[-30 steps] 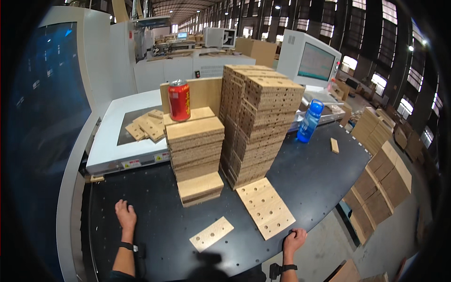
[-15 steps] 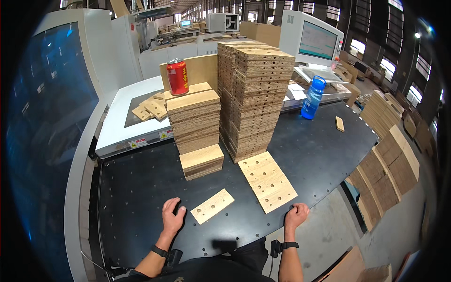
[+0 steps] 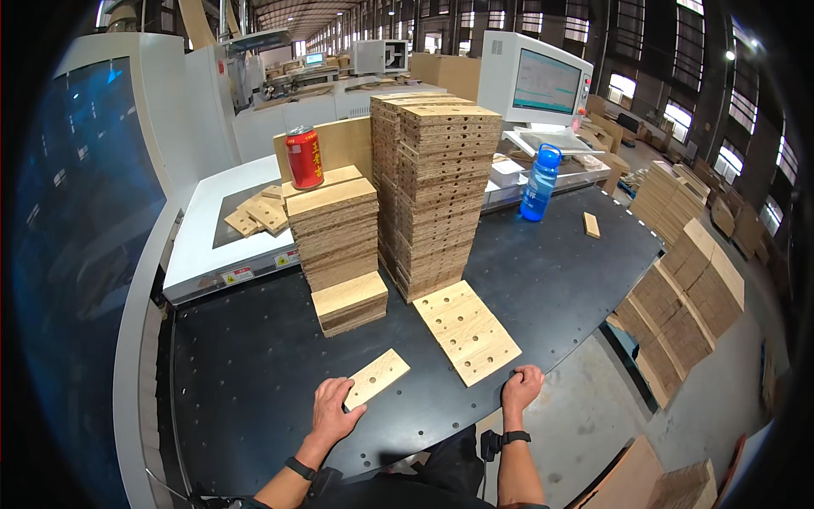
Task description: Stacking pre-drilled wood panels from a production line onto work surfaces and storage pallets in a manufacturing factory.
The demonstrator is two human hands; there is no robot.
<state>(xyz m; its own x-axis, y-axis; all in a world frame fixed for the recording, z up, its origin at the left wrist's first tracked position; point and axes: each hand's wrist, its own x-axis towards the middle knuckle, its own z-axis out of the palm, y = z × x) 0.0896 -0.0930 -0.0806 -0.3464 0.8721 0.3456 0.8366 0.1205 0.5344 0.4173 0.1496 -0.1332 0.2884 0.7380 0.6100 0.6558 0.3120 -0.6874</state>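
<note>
A small drilled wooden board (image 3: 378,379) lies flat on the black table. My left hand (image 3: 333,414) is closed around its left end, fingertips at the far edge and thumb at the near one. My right hand (image 3: 521,389) is a loose fist at the table's front edge, with nothing showing in it. Just beyond that fist lies a larger board (image 3: 468,332) with several holes, at the foot of a tall stack of drilled boards (image 3: 437,199). Left of it stands a lower stack of boards (image 3: 332,229), with a short pile (image 3: 349,303) in front.
On the lower stack stands a red drink can (image 3: 305,159). A blue bottle (image 3: 539,185) and a small wood block (image 3: 591,225) are on the table (image 3: 246,373) at right. Loose drilled boards (image 3: 259,214) lie on a white machine bed (image 3: 191,254). A monitor (image 3: 543,81) stands behind.
My left hand has moved right and taken hold of the small board's left end. The right fist stays near the table edge. The view has shifted slightly.
</note>
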